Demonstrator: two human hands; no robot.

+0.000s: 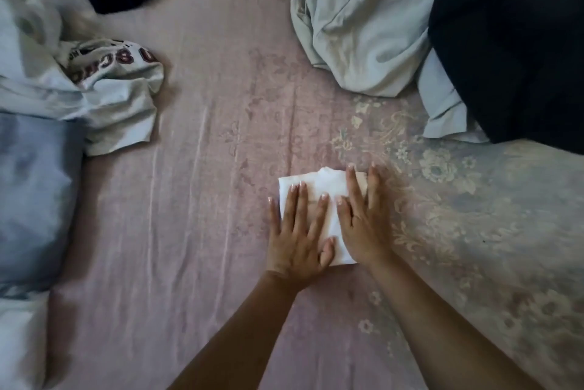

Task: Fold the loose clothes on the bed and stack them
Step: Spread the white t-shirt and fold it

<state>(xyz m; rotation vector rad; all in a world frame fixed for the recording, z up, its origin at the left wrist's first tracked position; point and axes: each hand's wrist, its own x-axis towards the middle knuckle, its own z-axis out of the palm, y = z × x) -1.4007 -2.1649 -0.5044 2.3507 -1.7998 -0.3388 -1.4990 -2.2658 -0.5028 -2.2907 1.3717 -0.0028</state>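
Pink floral sheet (205, 184) covers the bed, creased lengthwise. Near its front edge, a small white cloth (316, 187), folded into a rectangle, lies flat beneath both hands: left hand (297, 231) and right hand (360, 219) press it with straight, spread fingers, gripping nothing. Crumpled grey shirts (110, 96) lie toward the left edge; pale cloth (357, 20) and a dark garment (512, 51) toward the far right corner.

a pink floral bedsheet (196, 200), creased and softly lit, with a blue pillow (34, 200) at its left.
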